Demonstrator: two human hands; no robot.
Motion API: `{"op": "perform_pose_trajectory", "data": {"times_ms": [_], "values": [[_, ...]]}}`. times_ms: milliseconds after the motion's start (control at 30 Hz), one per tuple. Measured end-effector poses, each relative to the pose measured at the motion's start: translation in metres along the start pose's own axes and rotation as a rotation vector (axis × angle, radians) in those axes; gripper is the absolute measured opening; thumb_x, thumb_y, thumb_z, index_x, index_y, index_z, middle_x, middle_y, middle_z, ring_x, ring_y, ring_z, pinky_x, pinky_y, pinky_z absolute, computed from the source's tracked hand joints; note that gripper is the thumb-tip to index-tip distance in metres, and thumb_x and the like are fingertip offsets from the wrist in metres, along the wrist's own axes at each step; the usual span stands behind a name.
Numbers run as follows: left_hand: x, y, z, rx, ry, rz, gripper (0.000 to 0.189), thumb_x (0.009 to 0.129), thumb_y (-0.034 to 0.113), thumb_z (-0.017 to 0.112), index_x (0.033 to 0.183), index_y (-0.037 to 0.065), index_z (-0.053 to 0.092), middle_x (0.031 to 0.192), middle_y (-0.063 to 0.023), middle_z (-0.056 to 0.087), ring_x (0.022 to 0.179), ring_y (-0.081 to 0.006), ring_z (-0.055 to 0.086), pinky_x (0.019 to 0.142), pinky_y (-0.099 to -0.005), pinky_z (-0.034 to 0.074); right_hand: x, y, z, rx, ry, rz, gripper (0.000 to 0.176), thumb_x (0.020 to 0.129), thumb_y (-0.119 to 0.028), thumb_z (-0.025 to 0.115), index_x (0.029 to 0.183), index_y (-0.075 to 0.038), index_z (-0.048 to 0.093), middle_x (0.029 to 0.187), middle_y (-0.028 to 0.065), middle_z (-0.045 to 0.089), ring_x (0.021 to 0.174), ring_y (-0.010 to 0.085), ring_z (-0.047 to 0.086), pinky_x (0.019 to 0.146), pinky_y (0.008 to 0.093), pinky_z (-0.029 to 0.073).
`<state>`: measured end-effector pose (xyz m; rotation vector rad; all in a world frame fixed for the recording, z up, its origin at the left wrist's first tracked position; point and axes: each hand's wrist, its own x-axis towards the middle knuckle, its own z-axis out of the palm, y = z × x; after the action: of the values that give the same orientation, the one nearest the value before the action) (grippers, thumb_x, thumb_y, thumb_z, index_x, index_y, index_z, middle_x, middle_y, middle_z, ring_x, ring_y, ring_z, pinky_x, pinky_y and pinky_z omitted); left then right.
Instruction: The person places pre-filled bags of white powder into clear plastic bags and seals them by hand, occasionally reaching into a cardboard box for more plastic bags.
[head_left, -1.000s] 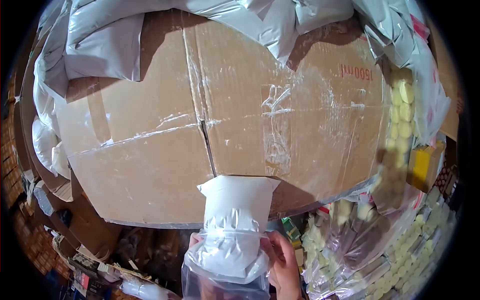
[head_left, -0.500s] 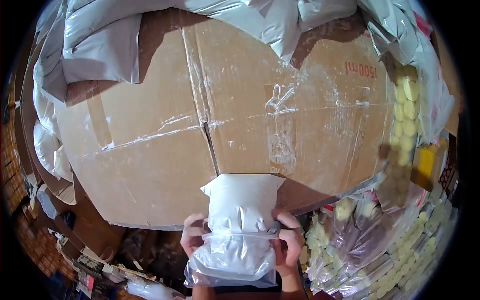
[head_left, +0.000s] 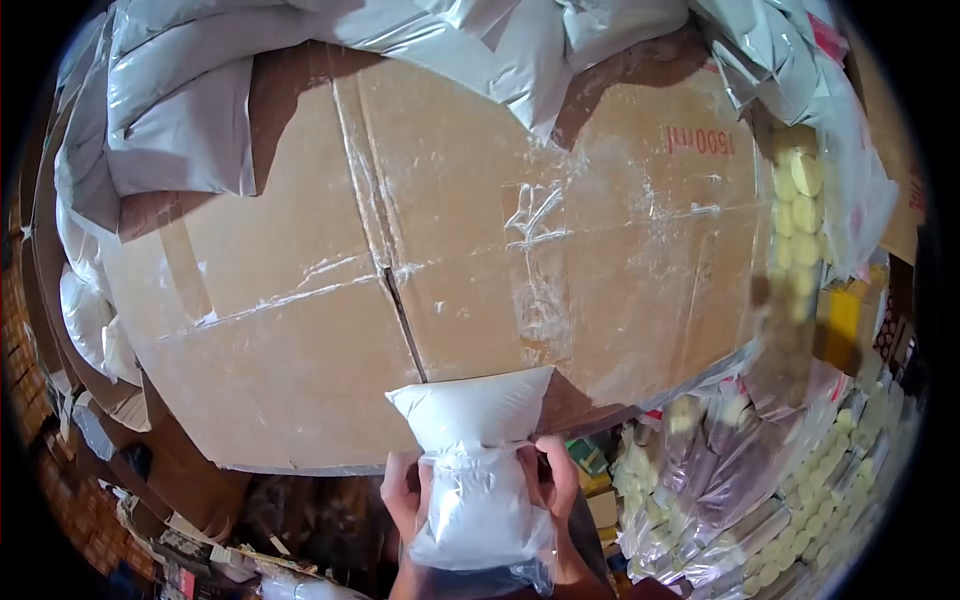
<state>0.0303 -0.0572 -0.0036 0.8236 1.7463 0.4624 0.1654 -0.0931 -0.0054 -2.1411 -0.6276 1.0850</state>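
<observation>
1. White packet (head_left: 475, 412) at 6 o'clock: smooth, softly shiny plastic-looking film.
2. Clear bag (head_left: 478, 510) around its lower part: thin, glossy, wrinkled plastic.
3. Cardboard (head_left: 620, 330) in the middle: matt brown, its creases scuffed rough and whitish.
4. Tape strip (head_left: 541, 305), just toward 3 o'clock: wrinkled, partly shiny plastic.
5. White packets (head_left: 200, 70) from 10 to 1 o'clock: smooth, glossy film.
6. Wrapped packs (head_left: 790, 540) at 4 o'clock: crinkled, glossy clear plastic.

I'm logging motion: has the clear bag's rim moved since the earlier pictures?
Yes: judged against the near edge of the cardboard, the clear bag's rim has shifted forward, up the white pouch.
</observation>
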Motion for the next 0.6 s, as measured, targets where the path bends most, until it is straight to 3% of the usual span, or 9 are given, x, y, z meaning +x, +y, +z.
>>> {"op": "perform_pose_trajectory", "data": {"times_ms": [67,167,200,267,300,400,467,567,600], "values": [[-0.005,-0.017,-0.002,-0.031,0.034,-0.034,0.013,0.092,0.007,0.058,0.086,-0.003,0.055,0.072,-0.0039,0.054,0.066,-0.008,0.046,0.06,-0.0247,0.041,0.0,-0.006,-0.002,-0.044,0.062,-0.072,0.002,0.091,-0.004,0.059,0.092,-0.002,0.057,0.084,0.0084,0.054,0.079,0.0103,0.051,0.068,0.026,0.044],[-0.009,-0.013,-0.007,0.004,0.002,-0.041,0.012,0.092,0.006,0.056,0.085,-0.004,0.056,0.073,-0.0032,0.056,0.068,-0.0071,0.046,0.061,-0.0231,0.041,-0.011,0.005,-0.006,0.304,-0.003,0.203,0.005,0.092,-0.006,0.06,0.092,-0.001,0.057,0.084,0.0056,0.055,0.077,0.0106,0.051,0.068,0.0252,0.044],[-0.008,-0.016,-0.01,0.0,-0.062,0.051,0.01,0.093,0.006,0.057,0.086,0.0,0.052,0.076,-0.0021,0.055,0.069,-0.0067,0.048,0.062,-0.0231,0.041,-0.014,0.015,-0.009,0.435,-0.04,0.342,0.007,0.092,-0.007,0.061,0.088,-0.004,0.055,0.083,0.0004,0.053,0.074,0.0073,0.049,0.066,0.023,0.043],[-0.003,-0.049,-0.007,-0.342,-0.086,-0.01,0.012,0.093,0.006,0.057,0.085,0.003,0.048,0.077,-0.0011,0.054,0.07,-0.0069,0.049,0.063,-0.0236,0.042,-0.009,0.02,-0.016,0.511,-0.131,0.343,0.01,0.091,-0.007,0.061,0.087,-0.006,0.053,0.081,-0.0018,0.052,0.074,0.0049,0.047,0.064,0.0213,0.041],[0.001,-0.05,-0.002,-0.514,-0.093,-0.044,0.014,0.093,0.006,0.058,0.085,0.005,0.045,0.078,-0.0006,0.054,0.071,-0.0071,0.05,0.064,-0.0238,0.043,-0.006,0.019,-0.018,0.547,-0.181,0.346,0.011,0.091,-0.006,0.062,0.086,-0.007,0.052,0.08,-0.0029,0.051,0.073,0.0037,0.047,0.064,0.0204,0.04],[0.006,-0.042,0.007,-0.829,-0.011,-0.406,0.022,0.088,0.0,0.061,0.082,0.008,0.041,0.085,-0.0047,0.06,0.077,-0.01,0.056,0.069,-0.0258,0.048,-0.002,0.019,0.0,0.634,-0.197,0.35,0.009,0.092,-0.006,0.061,0.091,-0.008,0.052,0.077,-0.0046,0.053,0.071,0.0024,0.048,0.062,0.0187,0.04],[0.0,-0.045,-0.003,-0.566,-0.079,-0.283,0.012,0.092,0.015,0.057,0.098,0.005,0.055,0.097,-0.013,0.065,0.085,-0.0186,0.063,0.076,-0.0349,0.052,-0.006,0.024,-0.003,0.563,-0.232,0.378,0.006,0.092,-0.007,0.061,0.095,-0.006,0.056,0.078,-0.0026,0.057,0.071,0.003,0.05,0.062,0.0193,0.042],[0.006,-0.008,-0.019,-0.145,-0.189,-0.163,0.018,0.087,0.008,0.064,0.099,0.003,0.053,0.097,-0.0144,0.065,0.087,-0.0163,0.063,0.075,-0.0317,0.052,-0.002,0.019,-0.007,0.38,-0.252,0.296,0.008,0.092,-0.007,0.062,0.098,-0.003,0.058,0.082,-0.0004,0.06,0.072,0.0042,0.052,0.063,0.02,0.043],[0.007,-0.003,-0.012,-0.231,-0.087,-0.119,0.011,0.09,0.01,0.063,0.089,-0.001,0.059,0.076,-0.0047,0.065,0.072,-0.0095,0.061,0.068,-0.025,0.05,-0.002,0.016,-0.007,0.319,-0.232,0.256,0.009,0.091,-0.007,0.063,0.097,-0.002,0.058,0.083,0.0003,0.06,0.074,0.0046,0.053,0.063,0.02,0.043]]}}
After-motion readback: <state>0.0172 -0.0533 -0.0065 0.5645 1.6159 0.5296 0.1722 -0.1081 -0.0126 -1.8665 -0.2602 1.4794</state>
